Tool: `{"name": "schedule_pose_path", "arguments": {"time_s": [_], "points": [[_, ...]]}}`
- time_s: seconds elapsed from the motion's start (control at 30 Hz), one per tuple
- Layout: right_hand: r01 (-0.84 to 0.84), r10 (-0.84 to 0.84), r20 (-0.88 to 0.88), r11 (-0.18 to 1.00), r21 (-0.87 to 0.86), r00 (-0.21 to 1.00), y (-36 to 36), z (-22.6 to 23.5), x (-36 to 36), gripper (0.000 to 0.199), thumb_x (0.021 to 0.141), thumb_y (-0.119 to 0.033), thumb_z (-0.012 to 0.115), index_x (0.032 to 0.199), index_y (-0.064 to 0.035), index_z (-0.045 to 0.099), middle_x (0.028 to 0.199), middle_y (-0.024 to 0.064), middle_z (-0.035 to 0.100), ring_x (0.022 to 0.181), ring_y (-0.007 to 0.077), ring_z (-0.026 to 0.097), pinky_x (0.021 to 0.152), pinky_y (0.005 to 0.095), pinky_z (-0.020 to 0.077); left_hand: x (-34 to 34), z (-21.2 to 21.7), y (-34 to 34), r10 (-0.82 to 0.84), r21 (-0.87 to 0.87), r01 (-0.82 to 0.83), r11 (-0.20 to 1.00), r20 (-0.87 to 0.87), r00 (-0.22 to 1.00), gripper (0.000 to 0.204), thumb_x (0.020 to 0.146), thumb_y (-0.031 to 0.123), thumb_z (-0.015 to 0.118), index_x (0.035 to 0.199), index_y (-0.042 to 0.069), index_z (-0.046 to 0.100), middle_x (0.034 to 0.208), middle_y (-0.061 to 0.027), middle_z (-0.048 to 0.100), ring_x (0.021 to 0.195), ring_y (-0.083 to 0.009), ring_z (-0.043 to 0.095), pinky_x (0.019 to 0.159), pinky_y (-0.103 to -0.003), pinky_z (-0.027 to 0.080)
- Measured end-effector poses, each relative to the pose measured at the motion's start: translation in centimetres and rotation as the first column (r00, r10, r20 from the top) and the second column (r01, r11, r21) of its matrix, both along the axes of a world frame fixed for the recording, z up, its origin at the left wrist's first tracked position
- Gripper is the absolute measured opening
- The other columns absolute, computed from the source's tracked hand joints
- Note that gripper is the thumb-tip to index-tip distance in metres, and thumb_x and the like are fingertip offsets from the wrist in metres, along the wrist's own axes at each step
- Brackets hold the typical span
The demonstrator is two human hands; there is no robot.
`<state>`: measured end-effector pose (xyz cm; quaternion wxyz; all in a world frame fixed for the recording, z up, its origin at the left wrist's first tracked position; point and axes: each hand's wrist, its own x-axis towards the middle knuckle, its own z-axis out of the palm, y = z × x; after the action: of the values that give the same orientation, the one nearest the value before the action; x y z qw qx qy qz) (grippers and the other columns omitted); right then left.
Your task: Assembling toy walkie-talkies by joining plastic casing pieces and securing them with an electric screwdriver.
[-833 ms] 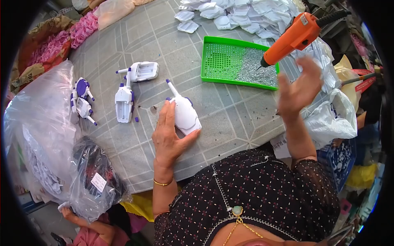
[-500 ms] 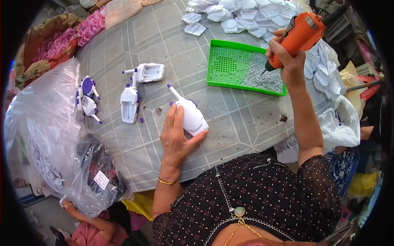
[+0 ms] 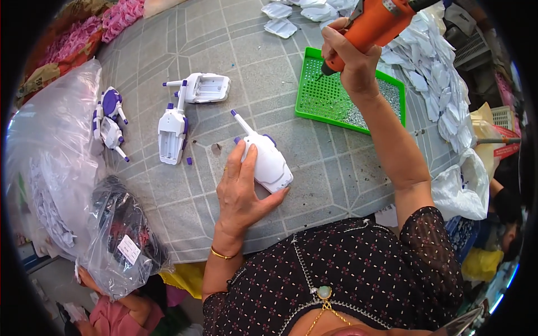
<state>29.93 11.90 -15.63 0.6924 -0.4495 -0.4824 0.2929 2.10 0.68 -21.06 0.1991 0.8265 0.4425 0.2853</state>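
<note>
Left hand [image 3: 241, 190]: fingers and thumb clasping white handset [image 3: 271, 161], flat on counter [image 3: 322, 148]; firm bracing advisable. Right hand [image 3: 356, 67]: closed round orange screwdriver [image 3: 382, 25], above green tray [image 3: 322, 94]; upright, square tip advisable.

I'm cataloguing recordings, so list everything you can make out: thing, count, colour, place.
device: one, white-purple, centre
open devices: two, white-purple, left of centre
device cluster: count unclear, white-purple, far left
plastic bit: one, purple, left of centre
power screwdriver: one, orange, upper right
tray: one, green, right of centre
metal bits: many, silver, in tray
flat pieces: many, white, upper right
small pieces: many, pink, upper left
plastic bags: two, clear, left
open bag: one, white, right
tablecloth: one, grey, underneath
co-worker's clothing: pink, lower left
left hand: one, on device
right hand: one, around power screwdriver
</note>
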Motion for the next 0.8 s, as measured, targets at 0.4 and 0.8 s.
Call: {"name": "schedule_pose_path", "arguments": {"time_s": [0.4, 0.8], "points": [[-0.029, 0.029, 0.006, 0.996, 0.08, 1.0, 1.3, -1.6, 0.0, 0.006, 0.086, -0.004, 0.065, 0.09, -0.0018, 0.061, 0.065, 0.0023, 0.056, 0.058, 0.0127, 0.056, 0.06, 0.0282, 0.0471, 0.0, -0.1, 0.4, -0.006, -0.012, 0.006, 1.0, 0.01, 1.0, 0.092, 0.056, 0.026, 0.092, 0.136, 0.002, 0.053, 0.142, -0.0188, 0.049, 0.123, -0.0368, 0.057, 0.095, -0.042, 0.054], [-0.143, 0.169, -0.169, 0.977, 0.156, 0.971, -0.7, -0.6, 0.1, 0.009, 0.092, -0.007, 0.059, 0.098, -0.005, 0.052, 0.074, 0.0005, 0.048, 0.062, 0.0123, 0.047, 0.066, 0.033, 0.0455, -0.3, -0.6, -0.3, -0.002, -0.005, 0.003, 1.0, 0.013, 1.0, 0.093, 0.056, 0.027, 0.091, 0.137, 0.003, 0.053, 0.141, -0.0204, 0.049, 0.123, -0.0388, 0.057, 0.098, -0.043, 0.052]]}}
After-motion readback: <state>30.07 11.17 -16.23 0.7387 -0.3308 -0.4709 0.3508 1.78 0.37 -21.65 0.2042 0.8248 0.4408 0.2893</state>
